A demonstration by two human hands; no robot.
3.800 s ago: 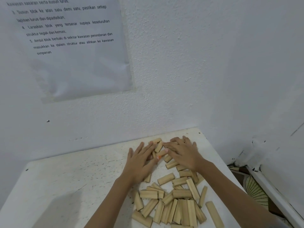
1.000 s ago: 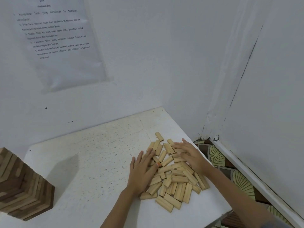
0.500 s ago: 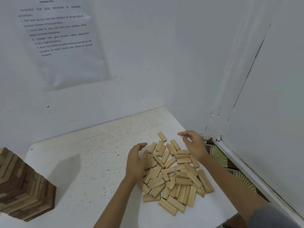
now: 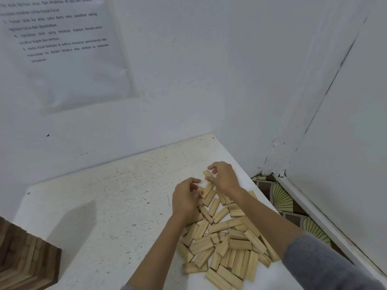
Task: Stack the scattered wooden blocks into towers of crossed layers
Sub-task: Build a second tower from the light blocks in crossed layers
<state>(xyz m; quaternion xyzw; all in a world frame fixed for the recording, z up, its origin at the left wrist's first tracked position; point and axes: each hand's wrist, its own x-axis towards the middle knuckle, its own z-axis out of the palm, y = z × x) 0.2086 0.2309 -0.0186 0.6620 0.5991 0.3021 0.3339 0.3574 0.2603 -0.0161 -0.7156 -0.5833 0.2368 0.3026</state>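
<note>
A heap of light wooden blocks (image 4: 227, 237) lies scattered on the right part of the white table (image 4: 109, 206). My right hand (image 4: 225, 177) is at the heap's far end and pinches one wooden block (image 4: 207, 173) between thumb and fingers. My left hand (image 4: 185, 200) sits just left of it with its fingers curled over the heap's far-left edge; whether it holds a block is hidden by the hand. A finished tower of crossed layers (image 4: 25, 256), darker in shadow, stands at the table's near left corner.
The table stands in a corner, with white walls behind it and to the right. Its right edge drops to a patterned floor (image 4: 280, 198). A printed instruction sheet (image 4: 62, 49) hangs on the back wall. Bare speckled tabletop lies between tower and heap.
Both hands stopped sweeping the heap together and lifted. The right hand has closed on a block at the far end, and the left hand's fingers have curled. The camera moved closer.
</note>
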